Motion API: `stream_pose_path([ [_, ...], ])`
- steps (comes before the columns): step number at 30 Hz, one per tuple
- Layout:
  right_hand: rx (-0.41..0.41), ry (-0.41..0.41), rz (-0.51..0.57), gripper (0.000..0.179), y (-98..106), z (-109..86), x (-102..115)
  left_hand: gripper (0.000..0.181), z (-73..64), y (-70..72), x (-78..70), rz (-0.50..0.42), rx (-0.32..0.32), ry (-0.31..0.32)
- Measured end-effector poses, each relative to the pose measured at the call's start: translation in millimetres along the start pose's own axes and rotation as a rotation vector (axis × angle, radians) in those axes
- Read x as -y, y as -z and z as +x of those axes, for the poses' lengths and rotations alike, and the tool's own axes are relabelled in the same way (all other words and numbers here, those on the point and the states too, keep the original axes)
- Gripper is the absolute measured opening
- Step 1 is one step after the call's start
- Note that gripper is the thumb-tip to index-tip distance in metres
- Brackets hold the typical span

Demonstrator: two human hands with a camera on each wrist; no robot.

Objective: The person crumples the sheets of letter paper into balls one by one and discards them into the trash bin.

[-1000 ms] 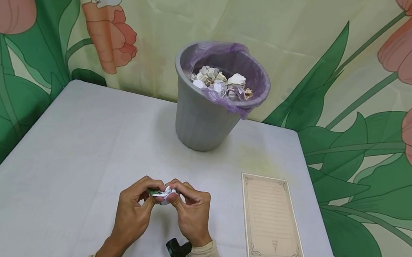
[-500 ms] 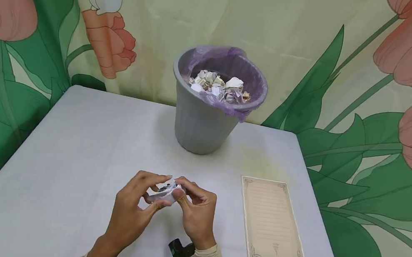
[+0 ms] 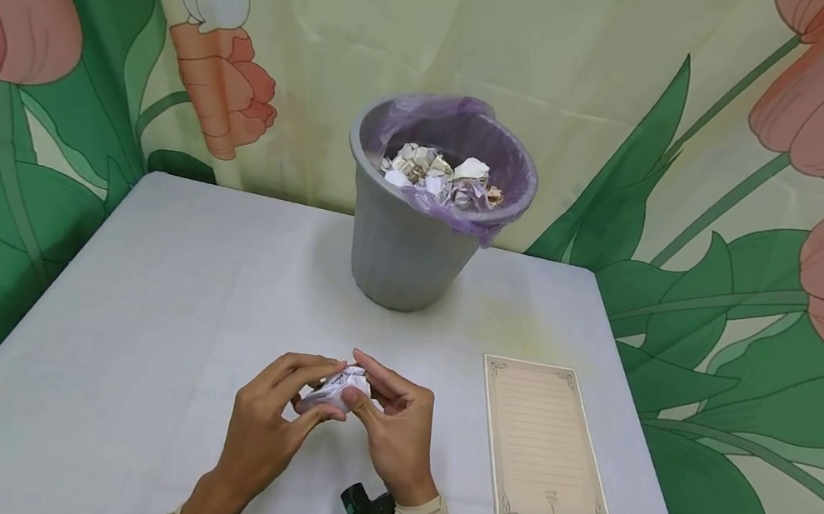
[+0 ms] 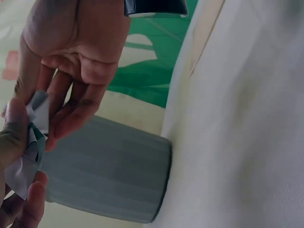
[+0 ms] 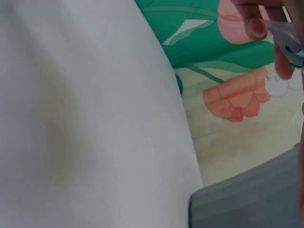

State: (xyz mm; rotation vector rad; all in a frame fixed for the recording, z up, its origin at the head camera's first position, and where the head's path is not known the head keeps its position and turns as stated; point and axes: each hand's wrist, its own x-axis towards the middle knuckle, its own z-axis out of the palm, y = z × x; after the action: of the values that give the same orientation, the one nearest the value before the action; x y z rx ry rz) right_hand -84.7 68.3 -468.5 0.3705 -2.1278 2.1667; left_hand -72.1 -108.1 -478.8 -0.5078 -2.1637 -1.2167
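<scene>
A crumpled piece of paper (image 3: 338, 387), mostly white with dark green patches, is held above the table between both hands. The left hand (image 3: 275, 410) grips its left side, thumb below and fingers over the top. From the right, the right hand (image 3: 397, 431) pinches it with the thumb on the near face and fingers behind. In the left wrist view the paper (image 4: 33, 142) shows folds and a green print between the fingertips. Only an edge of the paper (image 5: 287, 40) shows in the right wrist view.
Beyond the hands stands a grey bin (image 3: 413, 249) with a purple liner (image 3: 511, 171), holding several crumpled papers (image 3: 439, 174). A lined, bordered beige sheet (image 3: 546, 447) lies flat on the white table (image 3: 148, 330) at the right. A printed floral curtain (image 3: 328, 47) hangs behind.
The fingers have shifted and turned the crumpled paper, so more of its white side faces up. Both hands stay about the same place. The bin and beige sheet have not moved.
</scene>
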Motion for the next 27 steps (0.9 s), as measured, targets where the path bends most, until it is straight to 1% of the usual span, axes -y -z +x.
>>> stream_pose_path([
  [3, 0.001, -0.024, 0.046, 0.042, 0.3, -1.2, 0.8, 0.053, -2.7, -2.3, 2.0, -0.013, 0.001, 0.044],
  [6, 0.009, -0.043, 0.096, 0.042, 0.1, -1.1, 0.8, 0.055, -5.0, -5.4, 3.6, -0.027, -0.013, 0.076],
  [10, 0.031, -0.064, 0.157, 0.041, -0.5, -0.8, 0.2, 0.052, -7.6, -8.3, 3.5, -0.058, -0.028, 0.125],
  [13, 0.042, -0.070, 0.177, 0.039, -1.2, -1.3, -0.7, 0.050, -8.0, -8.8, 2.8, -0.095, -0.007, 0.169],
  [16, 0.044, -0.075, 0.179, 0.037, -1.7, -1.7, -2.0, 0.049, -7.0, -8.6, 2.6, -0.126, 0.032, 0.200],
  [17, 0.043, -0.078, 0.180, 0.037, -1.8, -1.9, -2.4, 0.049, -6.5, -8.6, 2.5, -0.130, 0.043, 0.204],
  [20, 0.022, -0.090, 0.183, 0.035, -2.0, -2.4, -4.6, 0.049, -5.9, -8.7, 2.1, -0.139, 0.053, 0.186],
  [24, -0.010, -0.109, 0.185, 0.031, -2.3, -3.4, -7.7, 0.050, -6.8, -9.5, 2.2, -0.141, 0.029, 0.139],
  [27, 0.007, -0.112, 0.185, 0.030, -0.8, -4.2, -8.6, 0.049, -7.8, -9.3, 2.3, -0.154, 0.025, 0.129],
])
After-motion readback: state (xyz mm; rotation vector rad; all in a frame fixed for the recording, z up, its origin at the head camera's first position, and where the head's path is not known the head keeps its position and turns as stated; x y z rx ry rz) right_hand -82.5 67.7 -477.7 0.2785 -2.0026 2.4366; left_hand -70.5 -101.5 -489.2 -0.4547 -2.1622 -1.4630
